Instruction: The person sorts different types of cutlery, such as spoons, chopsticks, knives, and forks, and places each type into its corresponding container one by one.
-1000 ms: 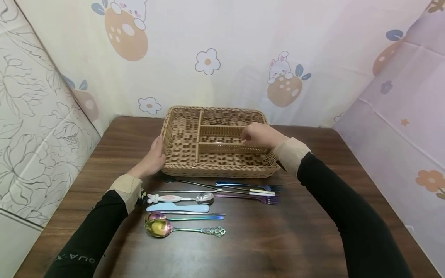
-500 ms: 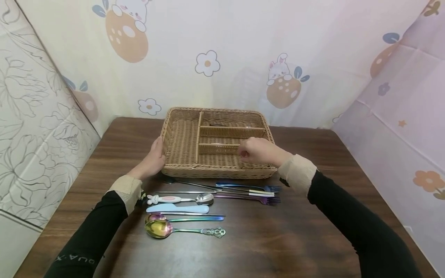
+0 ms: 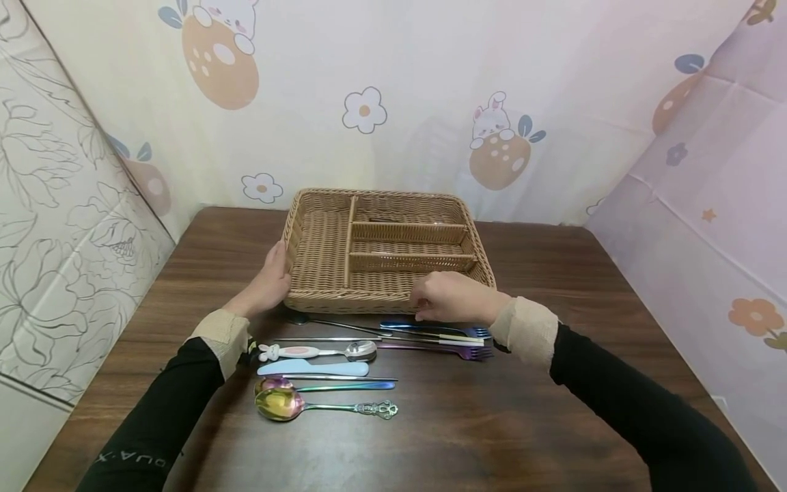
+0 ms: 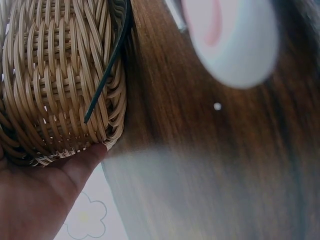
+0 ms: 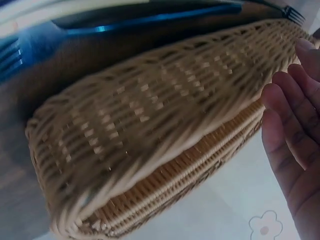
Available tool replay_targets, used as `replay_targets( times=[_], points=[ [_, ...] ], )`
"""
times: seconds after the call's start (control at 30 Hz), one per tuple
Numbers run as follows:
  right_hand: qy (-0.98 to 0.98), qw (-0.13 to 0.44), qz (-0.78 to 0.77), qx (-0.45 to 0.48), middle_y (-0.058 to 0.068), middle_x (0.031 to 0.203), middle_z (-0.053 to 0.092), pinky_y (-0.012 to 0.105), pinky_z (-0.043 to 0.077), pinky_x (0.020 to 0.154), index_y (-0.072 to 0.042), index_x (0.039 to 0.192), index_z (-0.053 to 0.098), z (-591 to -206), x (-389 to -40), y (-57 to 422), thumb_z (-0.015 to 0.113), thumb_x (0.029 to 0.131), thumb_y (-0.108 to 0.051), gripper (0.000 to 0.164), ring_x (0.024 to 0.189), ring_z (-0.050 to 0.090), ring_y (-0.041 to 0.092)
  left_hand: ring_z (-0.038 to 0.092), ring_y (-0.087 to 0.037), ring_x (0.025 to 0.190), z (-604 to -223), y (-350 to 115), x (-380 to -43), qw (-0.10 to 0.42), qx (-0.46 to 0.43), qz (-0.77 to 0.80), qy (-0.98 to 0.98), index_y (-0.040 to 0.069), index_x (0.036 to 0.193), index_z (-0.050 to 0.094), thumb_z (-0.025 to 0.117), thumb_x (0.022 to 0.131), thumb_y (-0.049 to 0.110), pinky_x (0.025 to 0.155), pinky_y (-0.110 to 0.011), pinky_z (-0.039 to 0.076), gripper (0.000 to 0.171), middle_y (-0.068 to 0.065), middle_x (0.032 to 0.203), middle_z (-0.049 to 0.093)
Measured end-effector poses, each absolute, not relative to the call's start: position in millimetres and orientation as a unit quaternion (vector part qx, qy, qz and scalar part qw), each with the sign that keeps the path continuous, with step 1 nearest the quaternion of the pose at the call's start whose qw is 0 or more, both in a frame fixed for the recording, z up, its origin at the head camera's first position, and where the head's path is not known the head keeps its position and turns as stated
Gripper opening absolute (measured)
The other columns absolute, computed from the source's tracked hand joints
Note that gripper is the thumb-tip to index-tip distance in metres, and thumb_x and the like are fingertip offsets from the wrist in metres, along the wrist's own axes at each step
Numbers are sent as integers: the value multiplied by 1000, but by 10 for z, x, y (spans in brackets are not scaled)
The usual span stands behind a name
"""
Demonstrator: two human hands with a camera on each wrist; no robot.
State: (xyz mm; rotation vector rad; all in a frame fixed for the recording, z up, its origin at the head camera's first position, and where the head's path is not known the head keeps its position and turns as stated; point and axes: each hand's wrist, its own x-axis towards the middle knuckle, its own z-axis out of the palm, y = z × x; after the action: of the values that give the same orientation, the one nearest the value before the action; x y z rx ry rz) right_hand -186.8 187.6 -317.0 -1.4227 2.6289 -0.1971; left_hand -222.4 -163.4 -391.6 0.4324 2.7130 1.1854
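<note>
A wicker basket (image 3: 380, 301) with divided compartments sits at the back of the table. My left hand (image 3: 266, 281) rests against its left wall, thumb (image 4: 82, 165) stretched along the wicker in the left wrist view. My right hand (image 3: 455, 297) is over the basket's front rim; the right wrist view shows its fingers (image 5: 280, 107) loosely bent and holding nothing. Just below it lies a blue fork (image 3: 430, 329), also seen in the right wrist view. A purple fork (image 3: 455, 350) and white-ended chopsticks (image 3: 461, 340) lie beside that.
In front of the basket lie a dark fork (image 3: 335, 323), a rabbit-handled spoon (image 3: 301, 352), a light blue knife (image 3: 313, 369) and two iridescent spoons, one with an ornate handle (image 3: 378, 409). A patterned curtain (image 3: 418, 102) hangs behind the table (image 3: 529, 424).
My right hand has come from the basket's middle compartment, over the front one, to the front rim. My left hand stays at the left wall.
</note>
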Motion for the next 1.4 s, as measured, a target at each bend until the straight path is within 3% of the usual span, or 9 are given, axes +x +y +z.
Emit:
replay_targets(
  times=[0.2, 0.57, 0.93, 1.4],
  points=[
    [869, 85, -64, -484, -7, 75, 58, 23, 46, 57, -10, 83, 72, -3349, -1802, 1901, 79, 84, -13, 8, 63, 49, 3, -6, -45, 147, -3906, -1631, -2218, 75, 143, 397, 904, -11, 151, -15, 32, 96, -1, 118, -57, 4, 73, -33, 158, -15],
    [866, 120, -61, -481, -8, 72, 58, 21, 46, 59, -12, 81, 70, -3720, -1704, 1946, 80, 83, -14, 11, 65, 50, 2, -8, -43, 148, -3923, -1643, -2243, 78, 139, 395, 905, -9, 152, -16, 32, 96, -1, 118, -55, 3, 74, -30, 159, -16],
    [875, 133, -65, -462, -11, 66, 53, 20, 44, 55, -12, 78, 69, -3808, -1675, 1963, 80, 82, -11, 12, 61, 47, 1, -8, -44, 147, -3952, -1644, -2249, 80, 139, 392, 906, -10, 151, -16, 31, 96, -1, 118, -56, 3, 73, -32, 158, -15],
    [879, 139, -79, -448, -10, 64, 57, 20, 47, 54, -10, 78, 71, -3869, -1666, 1979, 79, 82, -7, 9, 57, 49, 0, -8, -43, 147, -3945, -1646, -2257, 78, 141, 393, 905, -11, 151, -16, 31, 95, -2, 118, -56, 3, 73, -32, 158, -16]
  ],
)
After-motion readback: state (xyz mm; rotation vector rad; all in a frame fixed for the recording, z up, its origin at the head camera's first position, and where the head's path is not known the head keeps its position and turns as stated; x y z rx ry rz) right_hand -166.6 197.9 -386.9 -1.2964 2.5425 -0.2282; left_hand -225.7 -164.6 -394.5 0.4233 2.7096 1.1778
